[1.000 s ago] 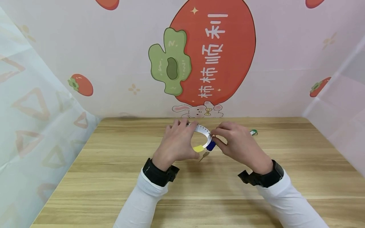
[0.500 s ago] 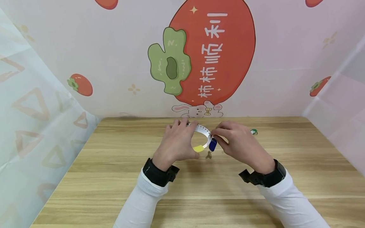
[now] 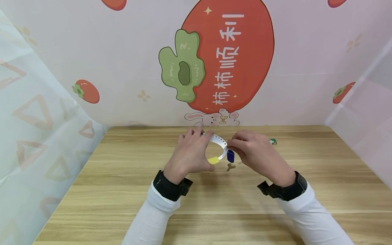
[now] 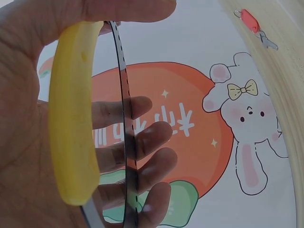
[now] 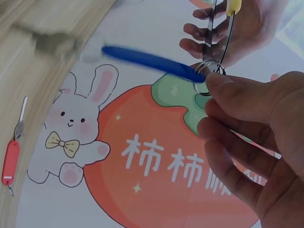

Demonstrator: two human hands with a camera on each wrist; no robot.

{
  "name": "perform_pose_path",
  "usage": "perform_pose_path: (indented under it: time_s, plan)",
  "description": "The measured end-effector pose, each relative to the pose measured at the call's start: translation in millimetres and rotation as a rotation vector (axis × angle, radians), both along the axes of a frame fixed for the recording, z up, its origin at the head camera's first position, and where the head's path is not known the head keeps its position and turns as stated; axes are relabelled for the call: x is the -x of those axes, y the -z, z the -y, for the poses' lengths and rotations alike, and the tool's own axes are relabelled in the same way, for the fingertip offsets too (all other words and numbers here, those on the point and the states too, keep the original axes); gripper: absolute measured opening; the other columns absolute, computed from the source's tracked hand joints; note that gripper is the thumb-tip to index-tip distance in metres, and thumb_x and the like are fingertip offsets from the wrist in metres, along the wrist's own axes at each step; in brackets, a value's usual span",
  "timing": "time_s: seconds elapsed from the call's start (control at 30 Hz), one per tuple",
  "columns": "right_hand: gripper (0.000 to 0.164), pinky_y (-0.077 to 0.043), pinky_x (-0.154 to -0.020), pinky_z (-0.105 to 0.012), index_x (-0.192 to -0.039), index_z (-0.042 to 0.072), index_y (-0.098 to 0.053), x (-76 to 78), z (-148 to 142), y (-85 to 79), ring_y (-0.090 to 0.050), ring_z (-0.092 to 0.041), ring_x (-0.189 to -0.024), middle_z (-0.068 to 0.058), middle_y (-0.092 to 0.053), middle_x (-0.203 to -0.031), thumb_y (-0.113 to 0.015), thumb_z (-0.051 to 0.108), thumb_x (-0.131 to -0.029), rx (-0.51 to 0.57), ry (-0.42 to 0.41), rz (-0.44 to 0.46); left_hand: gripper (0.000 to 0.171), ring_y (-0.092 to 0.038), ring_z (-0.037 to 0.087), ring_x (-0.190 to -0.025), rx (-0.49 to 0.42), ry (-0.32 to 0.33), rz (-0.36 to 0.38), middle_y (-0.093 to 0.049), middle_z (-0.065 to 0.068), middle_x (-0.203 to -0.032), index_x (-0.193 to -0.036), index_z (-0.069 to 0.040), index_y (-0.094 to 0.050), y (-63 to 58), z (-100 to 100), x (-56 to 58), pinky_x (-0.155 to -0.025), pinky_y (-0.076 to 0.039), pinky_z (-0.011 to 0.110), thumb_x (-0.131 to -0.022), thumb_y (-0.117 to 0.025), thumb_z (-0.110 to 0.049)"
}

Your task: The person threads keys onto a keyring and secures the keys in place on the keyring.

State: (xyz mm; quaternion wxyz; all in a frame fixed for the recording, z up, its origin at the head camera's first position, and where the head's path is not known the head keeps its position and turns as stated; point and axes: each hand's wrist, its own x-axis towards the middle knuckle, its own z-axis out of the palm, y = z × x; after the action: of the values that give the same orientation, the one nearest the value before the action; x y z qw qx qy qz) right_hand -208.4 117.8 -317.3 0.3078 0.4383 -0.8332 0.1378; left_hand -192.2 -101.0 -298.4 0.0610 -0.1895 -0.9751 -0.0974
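My left hand [image 3: 193, 153] holds the metal hoop [image 3: 218, 139] — its yellow grip [image 4: 73, 118] lies against my palm, with my thumb over the top. At the hoop's right side, my right hand [image 3: 255, 153] pinches a split ring [image 5: 202, 90]; whether that's threaded on the hoop or only touching it, I can't tell. A blue tag [image 3: 230, 156] and a key [image 3: 230, 167] dangle beneath, just beside the hoop. Apart from the hoop, the table [image 3: 122, 190] bears a red tag [image 4: 250, 21] — and a green tag [image 3: 273, 141] to its right.
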Motion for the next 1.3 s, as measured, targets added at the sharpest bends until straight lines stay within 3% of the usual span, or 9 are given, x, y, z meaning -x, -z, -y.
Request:
perform_pose_path:
  time_s: [0.3, 0.6, 1.0, 1.13, 1.3]
  plan:
    - [0.025, -0.056, -0.062, -0.033, -0.095, 0.005, -0.080, 1.3, -2.3, 0.2, -0.065, -0.020, -0.073, -0.006, -0.069, -0.084, -0.089, 0.001, -0.072, -0.020, -0.018, -0.040, 0.096, -0.049, 0.030, -0.114, 0.006, 0.008, -0.003, -0.055, 0.010, -0.129, -0.143, -0.017, -0.055, 0.0, 0.3, -0.3, -0.092, -0.044, 0.052, -0.061, -0.095, -0.045]
    - [0.027, -0.057, -0.063, -0.032, -0.096, 0.001, -0.078, 0.8, -2.8, 0.6, -0.066, -0.020, -0.073, -0.006, -0.070, -0.085, -0.088, -0.003, -0.072, -0.008, -0.019, -0.015, 0.100, -0.048, 0.032, -0.118, -0.024, 0.011, 0.028, -0.054, 0.010, -0.134, -0.147, -0.016, -0.052, -1.4, 1.3, 0.5, -0.095, -0.042, 0.053, -0.061, -0.094, -0.046]
    - [0.021, -0.053, -0.057, -0.028, -0.092, 0.004, -0.077, 2.5, -2.7, 0.2, -0.064, -0.014, -0.066, -0.003, -0.071, -0.081, -0.088, 0.005, -0.073, 0.011, -0.024, 0.003, 0.101, -0.047, 0.032, -0.120, -0.030, 0.024, 0.026, -0.053, 0.010, -0.135, -0.147, -0.016, -0.052, -2.0, 2.1, -0.1, -0.095, -0.042, 0.052, -0.061, -0.094, -0.047]
    - [0.018, -0.049, -0.054, -0.025, -0.090, 0.005, -0.076, 3.0, -2.7, 0.4, -0.060, -0.009, -0.062, 0.000, -0.070, -0.079, -0.086, 0.004, -0.074, 0.028, -0.034, 0.032, 0.100, -0.047, 0.032, -0.120, -0.030, 0.030, 0.024, -0.054, 0.010, -0.134, -0.147, -0.016, -0.053, -2.1, 2.2, -0.5, -0.095, -0.042, 0.052, -0.062, -0.094, -0.046]
    - [0.015, -0.053, -0.058, -0.024, -0.085, 0.007, -0.075, 3.2, -2.9, -0.3, -0.062, -0.008, -0.066, 0.002, -0.070, -0.078, -0.083, 0.001, -0.075, 0.070, -0.055, 0.112, 0.099, -0.047, 0.032, -0.121, -0.026, 0.042, 0.019, -0.054, 0.010, -0.135, -0.147, -0.016, -0.052, -1.8, 2.1, -0.3, -0.095, -0.042, 0.051, -0.062, -0.094, -0.046]
